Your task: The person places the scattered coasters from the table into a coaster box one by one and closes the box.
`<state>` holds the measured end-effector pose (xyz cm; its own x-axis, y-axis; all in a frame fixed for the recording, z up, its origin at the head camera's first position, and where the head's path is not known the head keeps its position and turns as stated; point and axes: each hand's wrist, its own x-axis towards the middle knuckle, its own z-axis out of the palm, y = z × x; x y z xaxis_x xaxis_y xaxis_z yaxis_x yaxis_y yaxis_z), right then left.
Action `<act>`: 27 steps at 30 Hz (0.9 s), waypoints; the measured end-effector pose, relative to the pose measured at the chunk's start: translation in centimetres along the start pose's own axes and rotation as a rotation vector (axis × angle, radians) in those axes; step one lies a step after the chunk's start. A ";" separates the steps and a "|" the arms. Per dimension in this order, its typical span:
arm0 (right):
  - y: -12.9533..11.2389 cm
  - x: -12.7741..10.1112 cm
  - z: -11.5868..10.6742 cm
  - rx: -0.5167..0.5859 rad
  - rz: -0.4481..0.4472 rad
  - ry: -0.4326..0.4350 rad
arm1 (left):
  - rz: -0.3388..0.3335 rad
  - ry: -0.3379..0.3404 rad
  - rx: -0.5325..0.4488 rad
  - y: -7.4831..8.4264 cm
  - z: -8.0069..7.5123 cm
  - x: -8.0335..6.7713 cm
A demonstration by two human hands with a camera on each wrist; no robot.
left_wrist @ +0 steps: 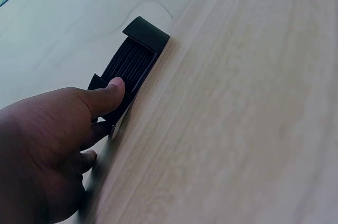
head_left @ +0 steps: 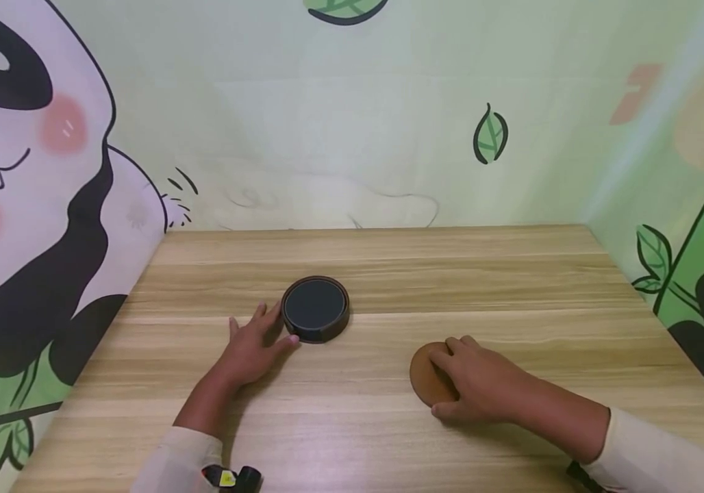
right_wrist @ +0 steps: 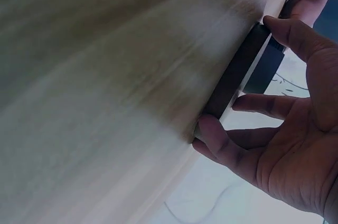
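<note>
Left grip (head_left: 252, 349): rests on the desk (head_left: 389, 274), with its fingers touching the near left side of the round holder (head_left: 316, 308).
Round holder: just past the left grip's fingertips, farther back on the desk than both grips.
Right grip (head_left: 481, 383): lies on top of the flat round disc (head_left: 427, 373), fingers curled round its edge.
Flat round disc: flat on the desk, under the right grip, sticking out to that grip's left.
Between the grips: bare desk; the holder is well to the left of the right grip and behind it.
Wall (head_left: 352, 123): stands behind the desk, well past both grips.
</note>
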<state>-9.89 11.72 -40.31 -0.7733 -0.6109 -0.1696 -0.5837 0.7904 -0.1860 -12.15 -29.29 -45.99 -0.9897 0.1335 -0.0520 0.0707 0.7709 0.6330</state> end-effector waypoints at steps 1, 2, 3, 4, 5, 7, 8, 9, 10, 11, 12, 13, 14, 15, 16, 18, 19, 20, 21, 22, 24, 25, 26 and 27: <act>0.0 0.0 0.0 -0.001 0.000 0.003 | -0.002 -0.001 0.000 0.0 0.0 0.0; 0.1 0.1 0.1 -0.004 -0.001 0.006 | -0.002 -0.001 0.002 0.0 0.0 0.0; 0.2 0.1 0.1 -0.003 -0.002 0.010 | -0.004 -0.001 0.002 0.0 0.0 0.0; 0.3 0.1 0.1 -0.001 -0.004 0.015 | -0.005 -0.001 0.004 0.0 0.0 0.0; 0.4 0.1 0.2 0.001 -0.005 0.021 | -0.005 -0.001 0.005 0.0 0.0 0.0; 0.5 0.1 0.2 0.007 -0.009 0.034 | -0.003 0.000 0.009 0.0 0.0 0.1; 0.6 0.1 0.2 0.009 -0.010 0.040 | -0.001 0.001 0.010 0.0 0.0 0.1; 0.6 0.1 0.2 0.013 -0.009 0.042 | 0.000 0.002 0.010 0.0 0.0 0.1; 0.7 0.1 0.2 0.015 -0.010 0.043 | 0.001 0.002 0.009 0.0 0.0 0.1; 0.7 0.1 0.2 0.013 -0.012 0.045 | 0.003 0.002 0.008 0.0 0.0 0.0; 0.7 0.1 0.2 0.013 -0.013 0.046 | 0.004 0.002 0.005 0.0 0.0 0.0; 0.8 0.1 0.2 0.014 -0.012 0.045 | 0.008 0.003 -0.001 0.0 0.0 0.0; 0.8 0.1 0.3 0.017 -0.011 0.044 | 0.020 0.011 -0.004 -0.5 0.2 0.1; 0.8 0.1 0.3 0.022 -0.010 0.043 | 0.032 0.021 -0.009 -0.9 0.4 0.3; 0.9 0.1 0.3 0.028 -0.010 0.045 | 0.049 0.035 -0.013 -1.3 0.7 0.4; 1.0 0.1 0.3 0.039 -0.003 0.049 | 0.070 0.051 -0.022 -1.5 0.7 0.4; 1.1 0.1 0.2 0.045 -0.001 0.049 | 0.078 0.058 -0.024 -1.5 0.8 0.4; 1.1 0.1 0.2 0.049 0.000 0.051 | 0.082 0.062 -0.025 -1.5 0.8 0.4; 1.2 0.0 0.2 0.054 0.002 0.053 | 0.084 0.071 -0.032 -1.3 0.7 0.3; 1.2 0.0 0.2 0.057 0.003 0.057 | 0.080 0.067 -0.031 -0.9 0.5 0.2; 1.2 0.0 0.3 0.062 0.004 0.064 | 0.069 0.057 -0.029 -0.5 0.3 0.1; 1.2 0.0 0.3 0.067 0.005 0.068 | 0.064 0.055 -0.031 -0.4 0.3 0.1; 1.2 0.1 0.4 0.072 0.005 0.071 | 0.063 0.056 -0.031 -0.5 0.3 0.1; 1.2 0.1 0.4 0.076 0.007 0.074 | 0.075 0.067 -0.022 -1.0 0.5 0.2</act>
<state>-10.57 12.61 -40.91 -0.7953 -0.5980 -0.0996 -0.5598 0.7874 -0.2580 -12.40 -29.69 -47.06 -0.9878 0.1479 0.0480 0.1434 0.7465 0.6497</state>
